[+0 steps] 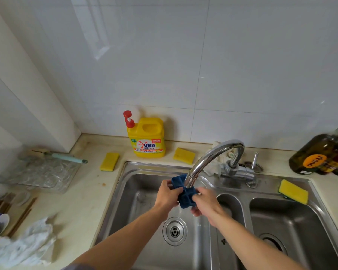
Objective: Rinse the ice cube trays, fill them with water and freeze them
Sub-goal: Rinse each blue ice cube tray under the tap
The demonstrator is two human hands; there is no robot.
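Head view: both arms reach forward over the left basin of a steel double sink [133,173]. Dark blue ice cube tray [184,199] held in the air above that basin, right under the faucet [213,159] spout, tilted, open cells facing up toward the spout. Left hand [167,194] grips the tray's left edge, fingers curled over it. Right hand [205,204] grips the right edge and lower corner, thumb on top. Spout tip hides part of the tray; whether water is running cannot be told, though a pale streak shows below the tray. Round drain [174,231] sits below the hands on the basin floor. Beige counter [82,195] wraps the sink. Yellow detergent bottle [147,140] with red pump stands upright against the white tiled wall [183,65], behind the sink. One yellow sponge [109,161] lies left of the bottle, another [184,155] right of it, a third [293,191] on the sink's right rim. Crumpled pale rag [215,165] behind the faucet base. Dark glass bottles [320,154] stand at far right. Clear plastic tray [45,173] on the counter at left, a pale green-handled tool [68,158] resting on its far edge. White cloth [27,245] bunched at lower left.
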